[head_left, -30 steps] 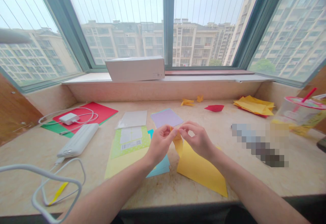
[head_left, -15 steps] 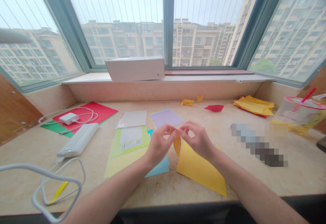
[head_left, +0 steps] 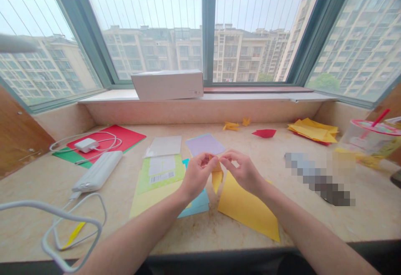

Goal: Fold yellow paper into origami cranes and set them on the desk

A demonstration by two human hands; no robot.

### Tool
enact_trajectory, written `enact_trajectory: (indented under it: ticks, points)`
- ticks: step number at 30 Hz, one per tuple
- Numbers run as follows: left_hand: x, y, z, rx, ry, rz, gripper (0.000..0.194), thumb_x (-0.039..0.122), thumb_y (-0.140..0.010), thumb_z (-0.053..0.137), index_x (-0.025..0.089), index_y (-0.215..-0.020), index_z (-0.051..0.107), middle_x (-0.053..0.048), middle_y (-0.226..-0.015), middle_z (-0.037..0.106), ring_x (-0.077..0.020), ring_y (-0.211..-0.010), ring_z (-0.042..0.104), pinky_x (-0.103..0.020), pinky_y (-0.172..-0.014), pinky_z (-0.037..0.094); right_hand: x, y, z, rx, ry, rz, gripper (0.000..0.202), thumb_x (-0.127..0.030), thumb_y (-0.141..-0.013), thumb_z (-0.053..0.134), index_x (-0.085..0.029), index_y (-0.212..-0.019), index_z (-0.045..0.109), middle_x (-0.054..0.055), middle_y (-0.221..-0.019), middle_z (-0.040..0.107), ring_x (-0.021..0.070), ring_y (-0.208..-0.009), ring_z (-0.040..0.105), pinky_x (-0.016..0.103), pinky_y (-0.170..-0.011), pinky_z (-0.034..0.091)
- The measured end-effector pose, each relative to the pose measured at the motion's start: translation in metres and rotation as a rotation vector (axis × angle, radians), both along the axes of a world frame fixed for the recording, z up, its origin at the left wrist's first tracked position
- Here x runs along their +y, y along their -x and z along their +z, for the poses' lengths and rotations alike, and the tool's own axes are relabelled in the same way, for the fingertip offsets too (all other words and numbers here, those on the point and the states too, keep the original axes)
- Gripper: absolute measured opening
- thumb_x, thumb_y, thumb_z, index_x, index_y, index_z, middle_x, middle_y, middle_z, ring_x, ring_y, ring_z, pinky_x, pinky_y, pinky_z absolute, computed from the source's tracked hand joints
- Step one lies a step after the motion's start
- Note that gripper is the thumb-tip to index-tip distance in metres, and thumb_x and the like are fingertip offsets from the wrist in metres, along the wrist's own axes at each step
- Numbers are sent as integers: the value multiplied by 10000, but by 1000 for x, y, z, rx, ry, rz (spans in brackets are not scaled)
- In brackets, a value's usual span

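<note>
Between my two hands, above the counter, is a small folded piece of yellow-orange paper (head_left: 216, 177) with a pointed end hanging down. My left hand (head_left: 199, 174) pinches its upper part between thumb and fingers. The thumb and fingertips of my right hand (head_left: 240, 167) are closed at the paper's upper right edge; the exact contact there is too small to make out. A flat yellow paper sheet (head_left: 247, 210) lies on the counter below my right hand. Blue paper (head_left: 196, 208) shows partly beneath my left wrist.
Left stand a white power bank (head_left: 97, 170), a charger (head_left: 87, 145) with cables, and red paper (head_left: 128, 135). A green packet (head_left: 161, 175) and purple sheet (head_left: 205, 143) lie mid-counter. Behind are a red folded paper (head_left: 265, 133) and yellow papers (head_left: 313, 131); a plastic cup (head_left: 360, 141) stands right.
The folded paper has turned in my fingers, so a broader face and a lighter lower flap now show. Both hands stay in nearly the same place.
</note>
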State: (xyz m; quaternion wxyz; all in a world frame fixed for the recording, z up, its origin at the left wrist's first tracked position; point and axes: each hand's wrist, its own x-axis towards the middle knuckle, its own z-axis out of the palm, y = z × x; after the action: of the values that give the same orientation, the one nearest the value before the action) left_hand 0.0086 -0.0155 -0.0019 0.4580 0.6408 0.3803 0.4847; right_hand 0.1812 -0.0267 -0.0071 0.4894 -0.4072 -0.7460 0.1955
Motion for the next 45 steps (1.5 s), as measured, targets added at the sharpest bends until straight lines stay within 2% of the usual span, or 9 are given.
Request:
enact_trajectory:
  ticks: [5,14,19,23,27,32,35,37,45]
  points:
    - [0,0,3,-116,103,0,244,379,-832,667,135,-819,663,-26,-763,664,-144,-713,606,-239,-671,460,-1,-4,1,-51,-67,-63,110,-247,-916,593,-215,-955,692,41,-899,685,177,-750,629,337,-760,487]
    - [1,0,1,-29,67,5,238,374,-825,667,136,-806,667,-37,-744,666,-150,-694,598,-238,-640,448,0,-4,-3,-130,-133,-47,71,-211,-898,624,-230,-894,692,17,-859,708,174,-733,635,360,-804,458]
    - [1,0,-2,65,8,18,229,376,-855,637,148,-852,655,-31,-740,668,-151,-684,594,-242,-631,448,-1,-1,-1,-44,-62,-37,82,-192,-885,608,-212,-835,669,21,-814,691,174,-738,624,331,-747,479]
    - [1,1,-4,108,-68,20,214,368,-874,618,157,-865,654,-31,-776,676,-150,-694,604,-247,-651,454,0,0,-2,-15,45,-15,86,-255,-888,610,-205,-841,661,29,-817,691,172,-741,623,306,-684,489]
    - [4,2,-6,131,-112,-3,220,379,-884,609,163,-908,643,-46,-816,688,-177,-758,643,-271,-698,480,-1,0,0,0,42,19,131,-306,-907,594,-210,-878,677,46,-873,703,174,-761,633,295,-662,497]
    - [6,2,-10,77,-112,-63,272,400,-901,598,187,-1070,586,-63,-923,700,-202,-883,668,-306,-779,510,-1,2,3,93,57,-47,117,-297,-890,612,-213,-862,688,36,-864,708,173,-767,640,303,-699,497]
    - [5,1,-11,64,-79,-166,253,402,-912,586,174,-1016,619,-89,-999,708,-220,-967,665,-331,-855,507,0,3,3,170,137,-69,131,-308,-886,614,-202,-865,689,32,-835,722,168,-736,647,315,-732,490]
    - [5,1,-11,65,-38,-189,273,410,-905,597,161,-1009,639,-94,-974,718,-228,-953,674,-344,-867,509,-1,2,3,186,174,-70,150,-321,-886,610,-196,-869,691,33,-816,726,171,-731,651,318,-738,488]
    - [4,2,-6,94,28,-145,304,449,-860,644,151,-808,618,-62,-797,724,-208,-797,705,-288,-706,517,0,-1,5,114,67,-79,155,-338,-876,621,-209,-861,706,37,-854,716,170,-735,634,324,-716,484]
